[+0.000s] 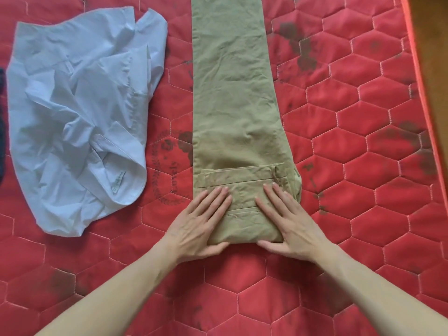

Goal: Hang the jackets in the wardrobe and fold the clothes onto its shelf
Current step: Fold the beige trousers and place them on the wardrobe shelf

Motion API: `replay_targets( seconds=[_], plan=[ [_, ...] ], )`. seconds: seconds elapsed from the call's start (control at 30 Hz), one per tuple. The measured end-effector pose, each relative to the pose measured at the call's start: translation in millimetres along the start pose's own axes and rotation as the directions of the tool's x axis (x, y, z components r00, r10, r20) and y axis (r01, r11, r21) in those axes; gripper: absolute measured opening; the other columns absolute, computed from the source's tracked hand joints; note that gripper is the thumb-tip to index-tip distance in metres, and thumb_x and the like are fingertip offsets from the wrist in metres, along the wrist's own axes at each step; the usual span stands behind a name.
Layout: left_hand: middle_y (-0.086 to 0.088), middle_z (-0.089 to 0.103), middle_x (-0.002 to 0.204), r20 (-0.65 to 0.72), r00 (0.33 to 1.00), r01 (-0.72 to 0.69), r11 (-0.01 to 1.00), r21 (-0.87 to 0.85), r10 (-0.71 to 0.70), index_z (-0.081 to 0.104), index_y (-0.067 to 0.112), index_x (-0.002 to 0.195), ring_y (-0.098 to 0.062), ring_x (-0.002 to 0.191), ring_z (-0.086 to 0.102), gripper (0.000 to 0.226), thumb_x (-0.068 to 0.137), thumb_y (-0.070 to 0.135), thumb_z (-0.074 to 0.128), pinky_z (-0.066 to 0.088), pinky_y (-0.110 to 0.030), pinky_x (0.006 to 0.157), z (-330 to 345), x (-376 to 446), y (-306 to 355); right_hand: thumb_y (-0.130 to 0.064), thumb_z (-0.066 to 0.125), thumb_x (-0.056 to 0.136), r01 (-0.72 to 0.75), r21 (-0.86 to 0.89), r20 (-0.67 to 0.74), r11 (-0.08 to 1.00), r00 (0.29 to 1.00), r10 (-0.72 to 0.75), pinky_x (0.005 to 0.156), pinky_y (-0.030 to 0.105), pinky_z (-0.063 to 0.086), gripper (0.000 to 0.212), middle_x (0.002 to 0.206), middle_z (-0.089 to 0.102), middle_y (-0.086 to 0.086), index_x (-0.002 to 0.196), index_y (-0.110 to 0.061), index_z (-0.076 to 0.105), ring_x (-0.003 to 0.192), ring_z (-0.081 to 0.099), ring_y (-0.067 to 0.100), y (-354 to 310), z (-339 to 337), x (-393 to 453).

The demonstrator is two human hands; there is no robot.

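We are leaving the crumpled white shirt (77, 112) waiting at the left of the red quilted mattress (363, 146) while our left hand (201, 226) and right hand (288, 221), fingers straight and lightly spread, are pressing flat the folded waist end of the khaki trousers (232, 93) lying lengthwise mid-mattress, setting its crease

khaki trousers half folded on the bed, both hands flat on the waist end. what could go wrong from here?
1. The khaki trousers are creased along the legs; folding now may lock the wrinkles in.
2. The left hand and right hand only press flat on the folded waist end; once they lift, that fold could spring open.
3. The red quilted mattress shows dark stains beside the trousers, which might mark the fabric.
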State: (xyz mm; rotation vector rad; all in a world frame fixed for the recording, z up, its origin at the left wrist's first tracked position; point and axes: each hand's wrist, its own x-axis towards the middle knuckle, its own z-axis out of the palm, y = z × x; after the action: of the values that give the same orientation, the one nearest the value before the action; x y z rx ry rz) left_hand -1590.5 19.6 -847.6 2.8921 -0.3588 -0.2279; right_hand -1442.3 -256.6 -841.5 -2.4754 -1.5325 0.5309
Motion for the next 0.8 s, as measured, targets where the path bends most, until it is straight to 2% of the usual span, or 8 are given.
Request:
replay_targets(
  seconds=[0.13,0.2,0.27,0.5,0.6,0.67,0.73,0.8],
  plan=[
    [-0.021,0.011,0.172,0.13,0.992,-0.02,0.993,0.118,0.005,0.02,0.001,0.164,-0.037,0.16,0.013,0.096,0.081,0.036,0.051,0.026,-0.052,0.127,1,-18,6,-0.053,0.07,0.075,0.096,-0.133,0.094,0.986,0.992,-0.084,0.126,0.048,0.022,0.112,0.174,0.007,0.015,0.166,-0.015,0.018,0.161,0.006,0.033,18,-12,-17],
    [-0.027,0.022,0.168,0.095,0.994,0.045,0.985,0.169,-0.062,0.031,-0.004,0.159,-0.045,0.156,0.023,0.068,0.094,0.011,0.024,0.038,-0.056,0.119,3,-14,21,-0.049,0.072,0.069,0.071,-0.173,0.113,0.982,0.992,-0.052,0.125,0.048,0.022,0.118,0.173,0.007,0.017,0.166,-0.011,0.016,0.161,0.007,0.035,15,-11,-18],
    [-0.03,0.033,0.163,0.101,0.984,0.127,0.978,0.166,-0.145,0.042,-0.007,0.153,-0.048,0.151,0.033,0.069,0.094,-0.004,0.005,0.045,-0.058,0.111,2,-5,34,-0.043,0.073,0.069,0.021,-0.162,0.088,0.987,0.996,-0.006,0.125,0.048,0.024,0.115,0.173,0.011,0.018,0.165,-0.009,0.02,0.16,0.01,0.036,8,-7,-16],
    [-0.023,0.04,0.161,0.199,0.958,0.233,0.966,-0.114,-0.208,0.044,-0.003,0.152,-0.042,0.152,0.035,0.091,0.062,0.0,0.047,0.041,-0.055,0.117,-33,0,33,-0.005,0.078,0.084,-0.1,0.129,-0.134,0.987,0.984,0.118,0.124,0.036,0.031,0.079,0.16,0.047,0.006,0.155,-0.01,0.044,0.151,0.04,0.021,-4,-12,-41],
    [-0.012,0.036,0.166,0.233,0.951,0.281,0.881,-0.381,-0.202,0.04,0.007,0.155,-0.031,0.155,0.031,0.085,0.072,0.002,0.055,0.033,-0.039,0.125,-57,-8,33,-0.016,0.068,0.096,-0.128,0.172,-0.202,0.977,0.966,0.163,0.121,0.023,0.028,0.051,0.141,0.064,0.002,0.146,-0.012,0.056,0.131,0.059,0.017,-7,-28,-57],
    [-0.002,0.049,0.158,0.206,0.943,0.334,0.773,-0.54,-0.263,0.047,0.018,0.149,-0.021,0.141,0.051,0.077,0.073,0.015,0.056,0.042,-0.027,0.115,-74,-17,31,-0.037,0.055,0.104,-0.165,0.286,-0.198,0.944,0.953,0.227,0.11,0.019,0.038,0.042,0.13,0.069,-0.005,0.141,-0.018,0.06,0.118,0.065,0.015,-14,-43,-69],
    [0.008,0.069,0.132,0.215,0.925,0.374,0.644,-0.667,-0.314,0.058,0.025,0.136,-0.005,0.11,0.067,0.066,0.07,0.024,0.058,0.049,-0.017,0.094,-88,-28,27,-0.044,0.059,0.101,-0.228,0.441,-0.159,0.868,0.932,0.326,0.099,0.017,0.044,0.038,0.124,0.071,-0.017,0.136,-0.03,0.063,0.111,0.066,0.007,-22,-55,-80],
    [0.017,0.076,0.103,0.273,0.909,0.409,0.543,-0.733,-0.316,0.063,0.029,0.121,0.004,0.077,0.065,0.051,0.071,0.018,0.064,0.048,-0.014,0.073,-98,-38,26,-0.042,0.069,0.094,-0.286,0.526,-0.093,0.801,0.917,0.389,0.091,0.023,0.051,0.034,0.113,0.073,-0.023,0.127,-0.038,0.066,0.103,0.068,0.004,-29,-61,-91]
  ],
)
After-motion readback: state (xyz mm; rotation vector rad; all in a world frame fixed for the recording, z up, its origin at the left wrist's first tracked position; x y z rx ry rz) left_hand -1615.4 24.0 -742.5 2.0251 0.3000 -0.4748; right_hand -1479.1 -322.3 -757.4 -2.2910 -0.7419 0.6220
